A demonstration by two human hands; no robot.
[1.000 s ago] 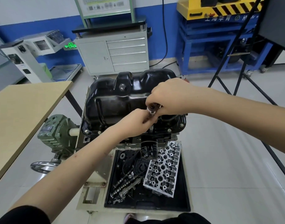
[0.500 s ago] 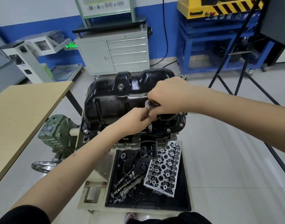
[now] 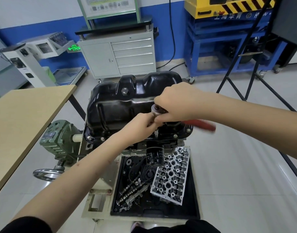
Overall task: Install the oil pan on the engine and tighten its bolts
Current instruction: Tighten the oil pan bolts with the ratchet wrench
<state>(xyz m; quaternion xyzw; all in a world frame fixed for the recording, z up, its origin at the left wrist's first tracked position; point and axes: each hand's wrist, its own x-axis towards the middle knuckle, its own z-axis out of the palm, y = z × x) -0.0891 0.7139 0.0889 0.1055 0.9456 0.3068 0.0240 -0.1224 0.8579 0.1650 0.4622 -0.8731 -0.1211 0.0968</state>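
A black oil pan [image 3: 120, 105] sits on top of the engine [image 3: 139, 145], which is mounted on a stand. Several bolts [image 3: 175, 136] show along the pan's near flange. A ratchet wrench [image 3: 157, 109] with a red handle [image 3: 203, 124] stands on an extension and socket [image 3: 156, 132] over a bolt at the near edge. My right hand [image 3: 176, 105] grips the ratchet just behind its head. Below it, my left hand [image 3: 142, 122] pinches the extension shaft. The red handle is blurred, pointing right under my right forearm.
A black tray [image 3: 194, 190] below the engine holds a cylinder head [image 3: 171, 175], camshafts [image 3: 131, 190] and small parts. An oil filter [image 3: 154, 155] hangs off the engine's near side. A wooden table [image 3: 23, 118] stands at left, with a green gearbox and handwheel [image 3: 46, 173]; black stand legs [image 3: 241, 78] at right.
The ratchet's red handle has swung out to the right from under my right arm. Both hands stay on the tool over the same bolt, and the ratchet head sits a little higher.
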